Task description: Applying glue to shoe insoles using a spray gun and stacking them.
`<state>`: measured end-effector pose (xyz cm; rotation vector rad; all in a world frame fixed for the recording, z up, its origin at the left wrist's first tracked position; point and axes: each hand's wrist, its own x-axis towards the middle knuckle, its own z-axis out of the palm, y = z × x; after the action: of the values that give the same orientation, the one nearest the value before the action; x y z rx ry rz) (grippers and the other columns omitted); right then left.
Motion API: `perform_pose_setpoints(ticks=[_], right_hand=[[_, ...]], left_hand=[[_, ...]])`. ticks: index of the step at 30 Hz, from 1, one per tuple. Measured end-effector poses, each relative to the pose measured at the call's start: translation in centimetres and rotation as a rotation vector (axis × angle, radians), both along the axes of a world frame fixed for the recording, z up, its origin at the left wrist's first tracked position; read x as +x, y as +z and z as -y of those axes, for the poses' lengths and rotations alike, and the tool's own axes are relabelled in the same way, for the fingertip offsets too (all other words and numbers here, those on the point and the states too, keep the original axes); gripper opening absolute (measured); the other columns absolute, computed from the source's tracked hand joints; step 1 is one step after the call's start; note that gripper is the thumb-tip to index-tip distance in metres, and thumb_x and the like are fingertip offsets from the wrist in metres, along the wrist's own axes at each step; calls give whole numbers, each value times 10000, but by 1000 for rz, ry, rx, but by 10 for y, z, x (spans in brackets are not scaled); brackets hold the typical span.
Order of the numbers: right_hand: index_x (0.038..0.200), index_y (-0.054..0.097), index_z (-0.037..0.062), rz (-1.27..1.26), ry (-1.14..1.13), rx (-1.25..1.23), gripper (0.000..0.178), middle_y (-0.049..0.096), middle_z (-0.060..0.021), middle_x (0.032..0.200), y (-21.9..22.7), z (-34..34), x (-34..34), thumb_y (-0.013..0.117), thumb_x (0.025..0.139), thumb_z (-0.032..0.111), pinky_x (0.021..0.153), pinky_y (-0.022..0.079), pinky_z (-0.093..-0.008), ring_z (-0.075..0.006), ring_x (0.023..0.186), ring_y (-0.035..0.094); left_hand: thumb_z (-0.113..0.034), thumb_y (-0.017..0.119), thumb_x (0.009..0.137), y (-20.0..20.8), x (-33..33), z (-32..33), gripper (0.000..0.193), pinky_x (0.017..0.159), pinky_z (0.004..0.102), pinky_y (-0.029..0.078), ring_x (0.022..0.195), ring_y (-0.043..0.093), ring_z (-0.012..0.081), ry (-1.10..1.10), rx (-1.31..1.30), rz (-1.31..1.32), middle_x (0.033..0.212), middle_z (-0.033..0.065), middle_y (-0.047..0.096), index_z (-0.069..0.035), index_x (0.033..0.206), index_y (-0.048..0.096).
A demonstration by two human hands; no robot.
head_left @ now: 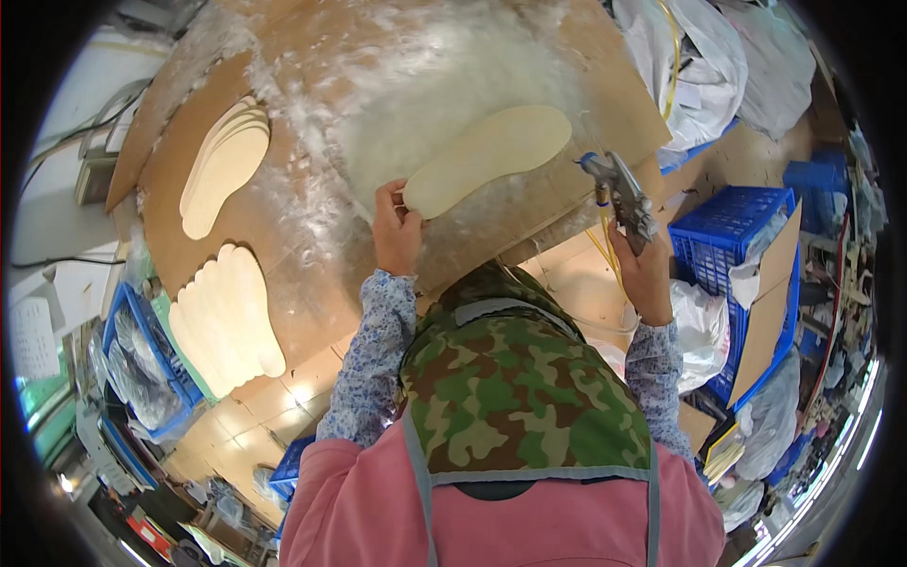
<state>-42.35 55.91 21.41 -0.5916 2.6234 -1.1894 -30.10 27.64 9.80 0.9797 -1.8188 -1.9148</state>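
Observation:
My left hand (396, 231) pinches the heel end of a cream insole (491, 159) between thumb and fingers. The insole lies slantwise over the whitened cardboard (312, 283), its wider end pointing to the far right. A metal spray gun (625, 200) with a blue tip is gripped in my right hand (645, 276), to the right of the insole and apart from it. Yellow hose hangs below the gun. On the left of the cardboard rest a stack of insoles (225, 175) and, nearer me, a fanned group of several insoles (227, 317).
Whitish fibrous residue coats much of the cardboard. To the right stand a blue plastic crate (727, 222) with a cardboard sheet (763, 307) against it and a white plastic bag (697, 331). Large bags (699, 66) fill the far right. Another blue crate (151, 359) sits at the left.

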Motion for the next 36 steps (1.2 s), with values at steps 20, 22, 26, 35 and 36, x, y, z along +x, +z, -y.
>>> perform_pose_setpoints(ticks=[20, 22, 26, 35, 36], right_hand=[[1036, 557, -92, 110, 297, 26, 243, 524, -28, 749, -15, 66, 33, 557, 907, 113, 634, 404, -288, -119, 691, 445], [1021, 563, -85, 71, 350, -105, 230, 511, -19, 735, -17, 75, 39, 556, 907, 114, 606, 392, -290, -114, 673, 433], [1022, 571, -78, 55, 338, -55, 218, 561, -30, 781, -7, 84, 43, 552, 905, 106, 624, 402, -285, -109, 699, 469], [1021, 600, -62, -108, 185, -134, 243, 546, -24, 709, -13, 63, 45, 604, 868, 127, 527, 357, -321, -121, 604, 415], [1019, 604, -52, -29, 146, -14, 237, 560, -28, 712, -14, 58, 46, 614, 859, 122, 529, 366, -331, -128, 601, 431]], left_hand=[[48, 438, 831, 6, 333, 38, 433, 707, 307, 519, 953, 565, 176, 1033, -74, -184, 1131, 96, 512, -37, 1256, 425], [-14, 454, 872, -30, 355, 23, 408, 644, 288, 545, 842, 597, 190, 1035, -69, 177, 1077, 143, 513, -10, 1278, 414], [-32, 523, 847, -26, 335, 11, 468, 757, 363, 506, 900, 559, 292, 931, -460, 853, 1024, 182, 510, -7, 1303, 419], [9, 594, 724, -12, 169, 230, 440, 904, 428, 414, 1052, 484, 375, 485, -1034, 418, 1097, 219, 543, -39, 1159, 547], [-49, 635, 705, -33, 157, 271, 466, 904, 432, 416, 1069, 485, 364, 511, -989, 481, 1105, 215, 549, -59, 1163, 551]])
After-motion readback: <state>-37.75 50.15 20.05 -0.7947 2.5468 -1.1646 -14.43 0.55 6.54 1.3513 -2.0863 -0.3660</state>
